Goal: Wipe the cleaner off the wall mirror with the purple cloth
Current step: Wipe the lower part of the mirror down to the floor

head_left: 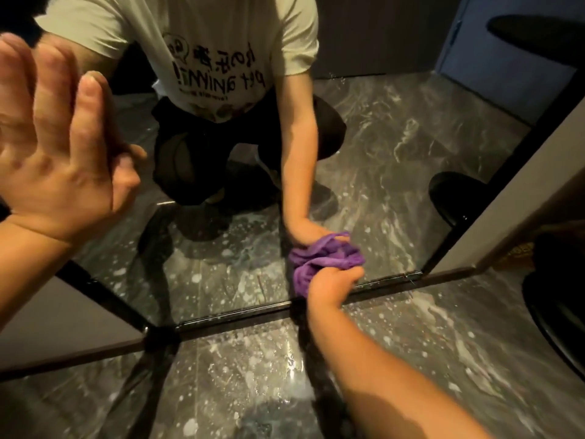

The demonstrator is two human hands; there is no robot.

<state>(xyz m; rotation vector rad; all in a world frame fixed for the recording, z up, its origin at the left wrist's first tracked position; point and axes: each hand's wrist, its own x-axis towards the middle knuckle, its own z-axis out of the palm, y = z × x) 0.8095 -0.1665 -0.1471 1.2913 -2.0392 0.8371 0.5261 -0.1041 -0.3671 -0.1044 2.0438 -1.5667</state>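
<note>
Right hand (335, 285) gripping bunched purple cloth (326, 259), pressing it low on wall mirror (380, 160) near bottom frame (380, 285). Left hand (53, 147) bracing flat, fingers spread, against glass. Advise: overlapping strokes, fresh cloth face.

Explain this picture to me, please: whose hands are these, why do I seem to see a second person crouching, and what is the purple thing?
There is no machine here, only one person with a camera worn on the head, looking forward and down. The crouching figure is that same person's reflection in a wall mirror that reaches down to the marble floor. The left hand is raised with its fingers straight, flat against the glass or very near it. The right hand grips a bunched purple cloth and holds it against the mirror near its black bottom frame. The second cloth and hand above are reflections. Pale specks show on the lower glass, though I cannot tell whether they are cleaner or the reflected floor pattern.
</note>
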